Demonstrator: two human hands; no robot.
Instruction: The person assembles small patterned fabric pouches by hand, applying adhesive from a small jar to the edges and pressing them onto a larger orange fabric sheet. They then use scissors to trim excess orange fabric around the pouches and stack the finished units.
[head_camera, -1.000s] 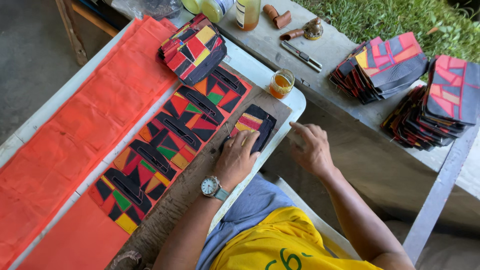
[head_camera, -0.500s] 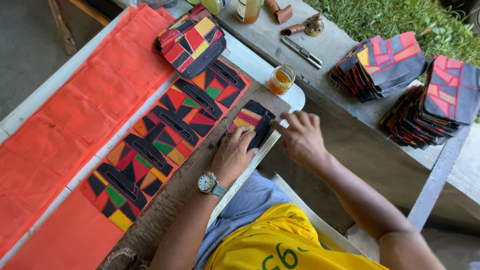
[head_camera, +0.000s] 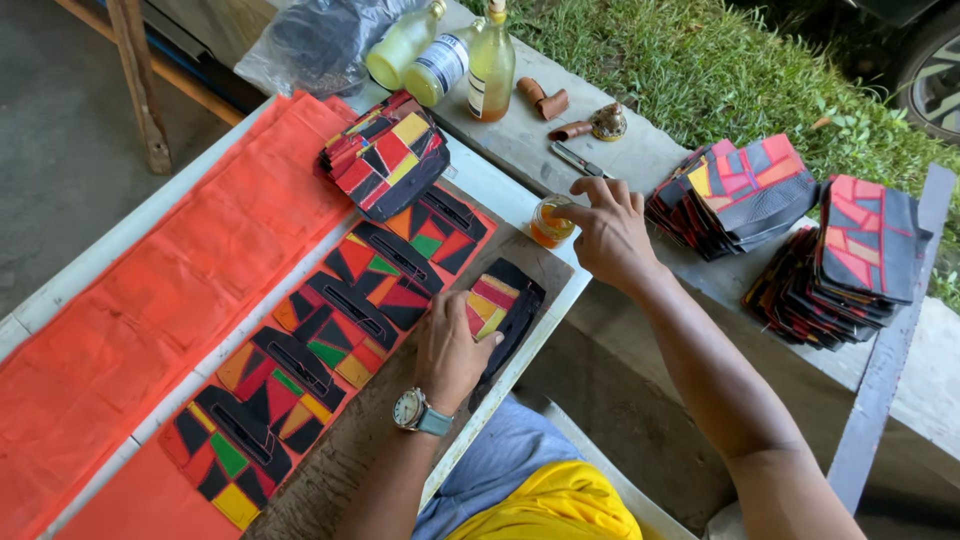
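2 hands: left (head_camera: 452, 345) pins patchwork piece (head_camera: 497, 306), right (head_camera: 605, 230) over jar (head_camera: 551, 221).

A small jar (head_camera: 551, 220) stands right of the patchwork row (head_camera: 330, 350), bottles (head_camera: 450, 55) behind it.

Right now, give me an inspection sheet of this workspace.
Surface: wooden board on a white table, orange fabric alongside.
Job's things: patchwork piece under the left hand; small jar of amber liquid at the right hand.
Clutter: row of patchwork panels, piece stacks, bottles, metal tool.
Hands: left hand pressing flat; right hand fingers at the jar.
Cables: nothing seen.
Surroundings: grass, concrete ledge.
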